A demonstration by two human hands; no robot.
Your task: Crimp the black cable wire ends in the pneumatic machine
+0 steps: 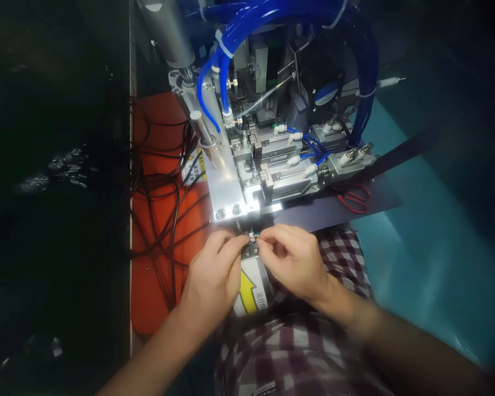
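Left hand (pixel 212 269): thumb and forefinger closed on the small shiny silvery piece (pixel 252 237);
Right hand (pixel 296 259): fingertips pinched on its right side;
Piece: at the grey metal block's (pixel 248 253) far end;
Handling: light even pinch, steady wrists;
Long axis: seemingly left to right; facing too small to tell

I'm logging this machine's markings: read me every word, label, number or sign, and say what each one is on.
"运行", next character unclear: white label, beside a yellow arrow.
Yellow-white sticker on orange surface: too blurred.
Blue label on black unit: unreadable.
Label on silver actuator: too small.
Print on checked cloth: too blurred.
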